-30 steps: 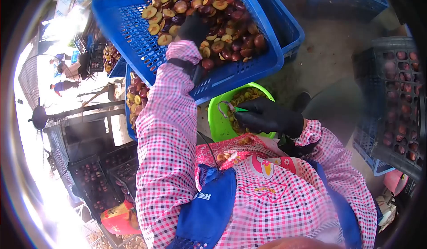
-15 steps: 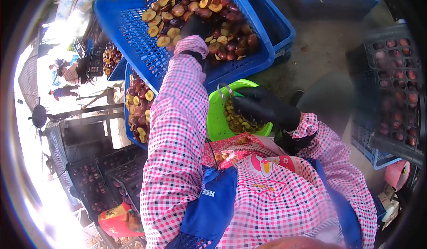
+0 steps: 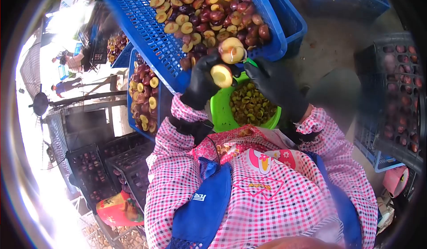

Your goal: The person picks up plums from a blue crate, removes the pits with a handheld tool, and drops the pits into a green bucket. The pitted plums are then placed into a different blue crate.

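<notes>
My left hand, in a black glove, is closed round a halved plum with its pale cut face up. Just above it, another plum half touches the metal loop of a green-handled tool. That tool is in my right hand, also black-gloved, with its fingers wrapped round the handle. Both hands are over the near edge of a blue crate full of whole-looking and halved plums. Below them, a bright green bowl holds many small brownish-green pieces.
More blue crates of plums are at the left, with dark crates lower down. A black crate with rows of plums stands on the right. A fan and distant people are at far left.
My left hand has come out of the plum pile towards me and now holds cut fruit. My right hand has risen from the green bowl to meet it, bringing the tool to a plum half.
</notes>
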